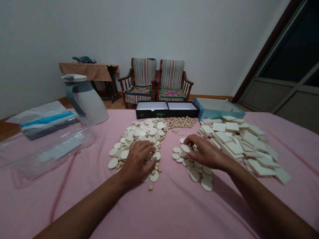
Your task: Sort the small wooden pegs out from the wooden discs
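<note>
Nearest: one loose wooden cube (150,188) on the pink-covered table (164,215), just near of the left pile.

Key relation: two disc piles, bare cloth strip between. Bigger left pile (147,129) runs near to far, far end leaning right; left hand's on its near part. Smaller right pile (195,172) runs from far left to near right, mostly left of and below the right hand.

Left hand (138,161): palm down, loosely spread, fingers bent over discs and a few cubes. Under the palm is hidden.

Right hand (205,154): thumb and fingers narrowly apart around a pale disc (185,148); can't tell if it's gripped or just touched.

Right of that hand: square tiles (249,142), heaped. Farther: cube cluster (181,122) between discs and tiles, then black box (150,114) and light-blue box (220,114) behind.
</note>
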{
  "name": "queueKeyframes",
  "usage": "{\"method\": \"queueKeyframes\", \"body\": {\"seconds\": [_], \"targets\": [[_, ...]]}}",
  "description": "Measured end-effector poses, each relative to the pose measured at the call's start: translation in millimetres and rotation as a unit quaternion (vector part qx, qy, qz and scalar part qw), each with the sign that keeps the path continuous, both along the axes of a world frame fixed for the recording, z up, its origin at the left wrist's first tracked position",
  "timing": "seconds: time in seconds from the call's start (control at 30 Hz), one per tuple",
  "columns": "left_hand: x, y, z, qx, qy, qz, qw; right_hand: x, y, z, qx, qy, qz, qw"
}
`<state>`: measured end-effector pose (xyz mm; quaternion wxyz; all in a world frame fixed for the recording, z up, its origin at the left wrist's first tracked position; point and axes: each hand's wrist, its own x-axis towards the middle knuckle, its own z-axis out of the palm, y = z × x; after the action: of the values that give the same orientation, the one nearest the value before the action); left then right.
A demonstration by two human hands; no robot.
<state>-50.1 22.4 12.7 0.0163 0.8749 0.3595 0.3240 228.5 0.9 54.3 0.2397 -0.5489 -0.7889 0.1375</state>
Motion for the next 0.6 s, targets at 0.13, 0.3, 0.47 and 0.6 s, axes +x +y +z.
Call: {"method": "queueKeyframes", "body": {"seconds": [0.13,0.3,0.47,0.6], "targets": [[3,-3,0.5,-0.01,0.05,-0.004,0.999,16,-2,-26.4,0.084,0.062,-0.067,0.992],[5,-2,-4.2,-0.008,0.068,0.004,0.998,17,10,-51.1,0.145,0.085,-0.114,0.979],[5,0,-4.7,0.002,0.038,0.005,0.999,18,14,-55.0,0.185,0.11,-0.125,0.969],[14,4,0.9,0.003,0.017,0.006,1.0,22,14,-56.1,0.192,0.12,-0.122,0.966]]}}
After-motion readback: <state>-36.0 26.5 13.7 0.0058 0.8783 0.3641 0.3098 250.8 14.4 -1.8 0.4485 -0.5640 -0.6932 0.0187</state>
